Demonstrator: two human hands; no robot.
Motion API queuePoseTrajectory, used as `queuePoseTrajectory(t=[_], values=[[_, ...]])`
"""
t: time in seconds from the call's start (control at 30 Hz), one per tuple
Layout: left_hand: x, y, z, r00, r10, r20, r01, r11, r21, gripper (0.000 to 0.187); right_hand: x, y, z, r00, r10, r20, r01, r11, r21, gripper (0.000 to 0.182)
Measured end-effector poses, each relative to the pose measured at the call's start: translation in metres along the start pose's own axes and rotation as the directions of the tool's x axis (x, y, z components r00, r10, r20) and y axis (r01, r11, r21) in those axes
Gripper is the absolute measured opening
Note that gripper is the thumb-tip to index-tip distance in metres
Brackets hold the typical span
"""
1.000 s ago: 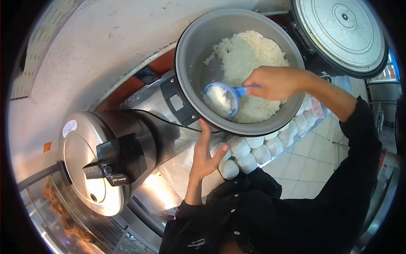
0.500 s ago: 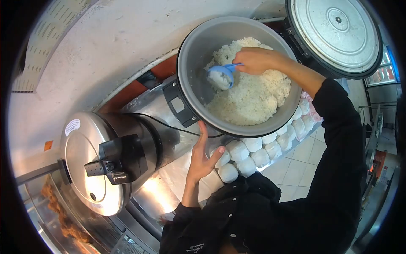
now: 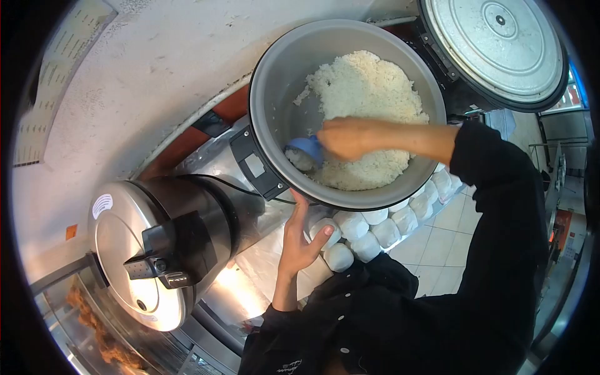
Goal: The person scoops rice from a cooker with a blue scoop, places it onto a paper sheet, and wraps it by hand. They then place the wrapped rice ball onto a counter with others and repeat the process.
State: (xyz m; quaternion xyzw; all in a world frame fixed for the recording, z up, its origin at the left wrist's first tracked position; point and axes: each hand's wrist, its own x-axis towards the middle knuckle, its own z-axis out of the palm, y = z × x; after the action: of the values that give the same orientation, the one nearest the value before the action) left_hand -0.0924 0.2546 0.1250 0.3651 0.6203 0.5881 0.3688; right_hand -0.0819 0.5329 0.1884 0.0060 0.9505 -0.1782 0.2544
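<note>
My right hand point(image 3: 347, 139) is closed round the handle of a blue scoop point(image 3: 307, 147) inside a large grey pot point(image 3: 275, 81). White rice point(image 3: 369, 81) lies in the pot, heaped toward the far and right side, with some in the scoop. The scoop is near the pot's left wall, at the edge of the rice. My left hand point(image 3: 300, 244) is open below the pot, fingertips at the underside of its rim near the black side handle point(image 3: 255, 165), thumb apart. Beside that thumb sit several white wrapped rounded portions point(image 3: 353, 225).
A closed steel cooker point(image 3: 134, 250) with a black latch stands at the left, its cord point(image 3: 231, 182) running toward the pot. The pot's raised lid point(image 3: 500, 50) is at the upper right. A glass case with brown food point(image 3: 94, 331) is at lower left.
My right hand has moved the scoop down and left toward the near-left wall of the pot. More of the pot's bottom shows at the left. My left hand stays at the rim.
</note>
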Motion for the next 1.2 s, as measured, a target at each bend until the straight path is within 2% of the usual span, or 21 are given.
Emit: queuePoseTrajectory(t=[0.03,0.13,0.23,0.37,0.43,0.53,0.6,0.63,0.7,0.73,0.77,0.8,0.83,0.87,0.9,0.93,1.0,1.07,1.13,1.17,1.2], values=[[0.0,0.0,0.002,1.0,-0.003,-0.003,0.003,1.0,-0.001,0.087,-0.005,-0.013,0.002,1.0,-0.001,0.003,0.001,1.0,0.0,0.018],[-0.001,-0.001,0.005,1.0,-0.007,-0.006,0.007,1.0,-0.018,0.089,-0.017,-0.054,-0.011,0.983,0.176,0.046,-0.181,0.968,0.172,0.019],[-0.001,-0.004,0.005,1.0,-0.01,-0.004,0.01,0.999,-0.041,0.09,-0.026,-0.065,-0.024,0.98,0.185,0.076,-0.198,0.949,0.244,0.018],[0.003,0.0,0.006,1.0,0.019,0.007,-0.019,1.0,-0.018,0.09,-0.047,-0.076,-0.037,0.98,0.195,0.029,-0.195,0.942,0.271,0.018],[-0.001,0.001,0.006,1.0,-0.006,0.013,0.006,1.0,-0.006,0.09,-0.06,-0.076,-0.028,0.994,0.035,-0.104,-0.019,0.989,0.147,0.018],[0.0,-0.005,0.007,1.0,0.008,-0.011,-0.008,1.0,-0.025,0.088,-0.075,-0.07,-0.035,0.987,0.027,-0.157,-0.004,0.99,0.143,0.017],[-0.003,-0.012,0.002,0.999,0.02,-0.036,-0.019,1.0,0.006,0.085,-0.078,-0.048,-0.048,0.997,0.079,0.001,-0.078,0.974,0.212,0.019],[-0.005,-0.014,0.0,0.998,0.03,-0.061,-0.028,0.999,0.035,0.083,-0.078,-0.029,-0.046,0.998,0.069,0.006,-0.069,0.976,0.207,0.019],[-0.006,-0.014,-0.01,0.995,0.03,-0.096,-0.025,0.999,0.044,0.076,-0.077,0.01,-0.034,0.999,-0.02,-0.039,0.034,0.909,0.416,0.027],[-0.008,-0.013,-0.015,0.993,0.024,-0.115,-0.018,0.998,0.054,0.071,-0.079,0.016,-0.032,0.999,-0.031,-0.034,0.043,0.914,0.402,0.027],[-0.013,-0.011,-0.021,0.991,0.029,-0.131,-0.023,0.998,0.051,0.071,-0.081,0.02,-0.03,0.997,0.062,0.041,-0.075,0.838,0.541,0.032],[-0.018,-0.009,-0.026,0.989,-0.037,-0.145,0.04,0.999,0.015,0.066,-0.085,0.023,-0.031,0.981,0.144,0.13,-0.195,0.733,0.652,0.038],[-0.026,-0.007,-0.029,0.981,-0.108,-0.158,0.105,0.994,-0.026,0.062,-0.089,0.026,-0.03,0.981,0.135,0.139,-0.192,0.745,0.638,0.038],[-0.036,-0.009,-0.03,0.963,-0.082,-0.255,0.087,0.996,0.007,0.051,-0.094,0.027,-0.029,0.978,0.15,0.142,-0.206,0.662,0.721,0.041],[-0.05,-0.013,-0.035,0.957,-0.084,-0.277,0.087,0.996,0.0,0.051,-0.099,0.028,-0.028,0.976,0.165,0.146,-0.215,0.57,0.793,0.045],[-0.068,-0.018,-0.041,0.935,-0.11,-0.338,0.129,0.991,0.035,0.045,-0.105,0.026,-0.029,0.977,0.146,0.156,-0.212,0.585,0.783,0.045],[-0.108,-0.031,-0.051,0.87,-0.152,-0.468,0.229,0.967,0.112,0.032,-0.121,0.013,-0.031,0.981,0.184,0.057,-0.142,0.49,0.86,0.046],[-0.151,-0.055,-0.065,0.837,-0.132,-0.53,0.282,0.936,0.212,0.026,-0.135,-0.006,-0.032,0.973,0.217,-0.076,-0.06,0.556,0.829,0.047],[-0.189,-0.071,-0.077,0.822,-0.076,-0.565,0.321,0.881,0.347,0.026,-0.152,-0.041,-0.033,0.94,0.322,-0.111,-0.09,0.549,0.831,0.047],[-0.206,-0.075,-0.081,0.817,-0.048,-0.575,0.348,0.836,0.425,0.028,-0.159,-0.06,-0.028,0.955,0.288,-0.069,-0.105,0.548,0.83,0.047],[-0.223,-0.085,-0.085,0.825,-0.035,-0.564,0.376,0.779,0.502,0.037,-0.164,-0.079,-0.021,0.943,0.309,-0.123,-0.072,0.551,0.831,0.047]])
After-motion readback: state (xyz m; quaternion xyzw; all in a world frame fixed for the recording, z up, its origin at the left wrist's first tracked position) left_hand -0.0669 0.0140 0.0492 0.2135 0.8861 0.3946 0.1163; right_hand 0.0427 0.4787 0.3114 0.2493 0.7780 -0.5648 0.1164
